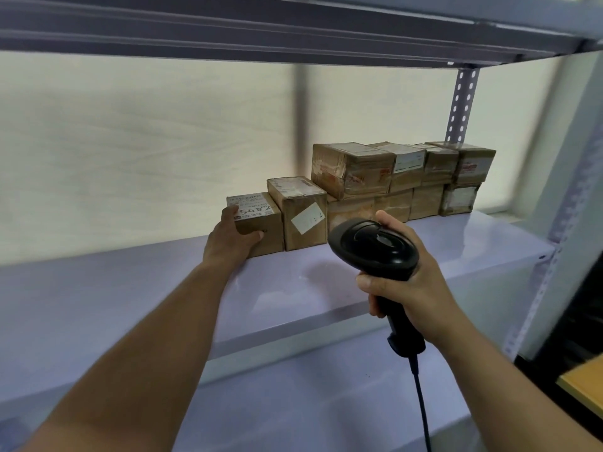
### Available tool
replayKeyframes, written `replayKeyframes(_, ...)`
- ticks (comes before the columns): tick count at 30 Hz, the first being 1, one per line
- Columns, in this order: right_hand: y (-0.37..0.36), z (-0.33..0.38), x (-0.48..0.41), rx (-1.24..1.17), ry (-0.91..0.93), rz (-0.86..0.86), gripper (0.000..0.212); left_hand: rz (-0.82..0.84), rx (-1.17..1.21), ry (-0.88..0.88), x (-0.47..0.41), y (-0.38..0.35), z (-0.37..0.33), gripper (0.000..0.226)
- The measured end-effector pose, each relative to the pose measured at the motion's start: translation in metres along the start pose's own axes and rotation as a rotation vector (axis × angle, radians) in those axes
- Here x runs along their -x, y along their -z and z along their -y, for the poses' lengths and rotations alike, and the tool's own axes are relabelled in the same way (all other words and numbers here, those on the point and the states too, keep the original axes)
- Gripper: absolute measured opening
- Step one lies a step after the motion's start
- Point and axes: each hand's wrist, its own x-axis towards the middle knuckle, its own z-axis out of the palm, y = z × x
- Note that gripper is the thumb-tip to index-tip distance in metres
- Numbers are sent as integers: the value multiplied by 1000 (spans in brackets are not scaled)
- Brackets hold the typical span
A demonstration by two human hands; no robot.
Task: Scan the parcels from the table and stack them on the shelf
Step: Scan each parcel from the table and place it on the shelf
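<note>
- Our left hand (233,238) grips the small labelled parcel (257,223) on the shelf (130,288), fingers clamped.
- Our right hand (408,285) holds the barcode scanner (375,247), fingers wrapped round its handle.

**Colours and patterns.** The shelf (130,305) is shown in glossy pale lavender, and the upper shelf (261,34) in a darker grey-violet. The upright post (461,102) is patterned with paired rows of round holes on pale grey-lavender. The backdrop (163,141) is seen as cream, faintly mottled. The parcels (352,171) are shown in brown cardboard under shiny clear tape. A white label with black handwriting is borne by the leftmost parcel (272,223). A plain white sticker is seen on the second parcel (313,236), and red print on the top-right parcel (476,161). The barcode scanner (375,246) and its cable (422,402) are rendered in black. The counter (584,386) is shown in yellow-tan.
</note>
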Motion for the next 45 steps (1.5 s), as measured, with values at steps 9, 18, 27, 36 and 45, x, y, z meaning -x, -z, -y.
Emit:
replayKeyframes(9,17,0,13,-53,-2,-3,85,-62,-59,36,15,-6,-7,112)
replayKeyframes(18,66,-1,52,-40,3,-42,87,-363,-128,-284,97,-40,-55,70)
replayKeyframes(27,148,-1,122,-28,-15,-143,86,-130,-132,-392,197,-142,-106,60)
replayKeyframes(36,237,-8,198,-92,-47,-271,87,50,-155,-431,273,-240,-163,59)
replayKeyframes(45,332,-2,267,-52,-82,-367,92,177,-100,-506,345,-322,-237,60)
